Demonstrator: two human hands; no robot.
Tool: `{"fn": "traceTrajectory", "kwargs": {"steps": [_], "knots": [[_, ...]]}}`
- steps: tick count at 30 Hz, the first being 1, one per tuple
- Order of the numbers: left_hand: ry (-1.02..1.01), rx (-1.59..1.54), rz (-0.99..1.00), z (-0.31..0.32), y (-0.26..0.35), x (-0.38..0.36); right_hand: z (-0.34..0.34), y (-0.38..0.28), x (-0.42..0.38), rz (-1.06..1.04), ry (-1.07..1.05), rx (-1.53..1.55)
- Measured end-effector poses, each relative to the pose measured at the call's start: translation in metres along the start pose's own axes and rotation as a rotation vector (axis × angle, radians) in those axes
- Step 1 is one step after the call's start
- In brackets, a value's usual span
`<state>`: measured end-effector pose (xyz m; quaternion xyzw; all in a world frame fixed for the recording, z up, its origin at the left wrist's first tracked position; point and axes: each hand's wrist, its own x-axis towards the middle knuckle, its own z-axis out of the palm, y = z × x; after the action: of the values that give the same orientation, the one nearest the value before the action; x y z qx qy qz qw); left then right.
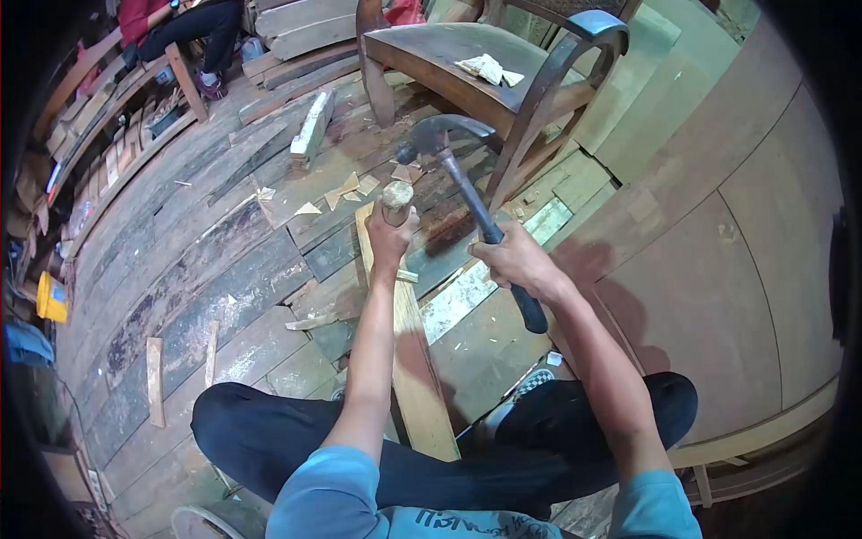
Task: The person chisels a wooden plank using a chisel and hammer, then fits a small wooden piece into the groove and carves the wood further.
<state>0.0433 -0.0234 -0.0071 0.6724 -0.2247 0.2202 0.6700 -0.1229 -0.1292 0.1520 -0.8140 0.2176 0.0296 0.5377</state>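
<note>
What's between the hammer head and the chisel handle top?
Nothing visible. The hammer, held in the right hand, hangs just above the chisel handle, which the left hand grips below its top, over the plank.

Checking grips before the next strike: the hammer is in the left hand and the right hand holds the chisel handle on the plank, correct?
Not quite, the hands are swapped. The head view shows the hammer in the right hand, while the left hand holds the chisel handle on the plank.
</note>
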Motion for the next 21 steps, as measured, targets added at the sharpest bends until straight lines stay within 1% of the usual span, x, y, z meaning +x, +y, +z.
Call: {"fn": "traceTrajectory", "kwargs": {"steps": [2,4,6,7,8,10,12,13,14,16,17,18,19,20,21], "knots": [[-0.060,-0.124,-0.070,0.002,-0.005,0.001,0.006,-0.005,-0.002,0.044,0.065,-0.137],[-0.023,-0.111,-0.038,0.003,-0.010,0.000,0.007,-0.007,-0.005,0.047,0.043,-0.178],[0.016,-0.102,-0.004,0.002,-0.010,0.001,0.005,-0.016,-0.008,0.140,0.052,-0.313],[0.013,-0.104,-0.012,0.000,-0.009,0.001,-0.001,-0.010,-0.001,0.087,0.034,-0.323],[0.007,-0.105,-0.026,-0.001,-0.009,0.000,-0.009,-0.011,0.000,0.084,0.034,-0.331],[0.014,-0.129,-0.052,0.000,-0.013,0.001,-0.017,-0.041,-0.013,-0.068,0.197,-0.308],[0.043,-0.052,-0.043,0.000,-0.017,0.002,-0.021,-0.061,-0.016,-0.342,0.394,-0.082],[0.007,-0.107,-0.107,-0.001,-0.019,0.002,-0.020,-0.079,-0.024,-0.407,0.435,0.006],[0.006,-0.106,-0.094,-0.003,-0.017,0.003,-0.017,-0.093,-0.027,-0.476,0.481,0.096],[0.007,-0.146,-0.058,-0.004,-0.016,0.005,-0.003,-0.101,-0.016,-0.743,0.505,0.444],[0.011,-0.140,-0.064,-0.005,-0.016,0.003,0.010,-0.093,-0.011,-0.785,0.559,0.495],[-0.012,-0.131,-0.087,-0.006,-0.015,0.003,0.020,-0.066,-0.006,-0.674,0.514,0.452],[-0.038,-0.127,-0.103,-0.007,-0.012,0.004,0.028,-0.020,0.011,-0.504,0.535,0.214],[-0.041,-0.133,-0.089,-0.007,-0.011,0.005,0.027,0.005,0.009,-0.348,0.430,-0.343],[-0.010,-0.110,-0.067,-0.007,-0.014,0.004,0.023,0.013,0.010,-0.110,0.229,-0.623]]}}
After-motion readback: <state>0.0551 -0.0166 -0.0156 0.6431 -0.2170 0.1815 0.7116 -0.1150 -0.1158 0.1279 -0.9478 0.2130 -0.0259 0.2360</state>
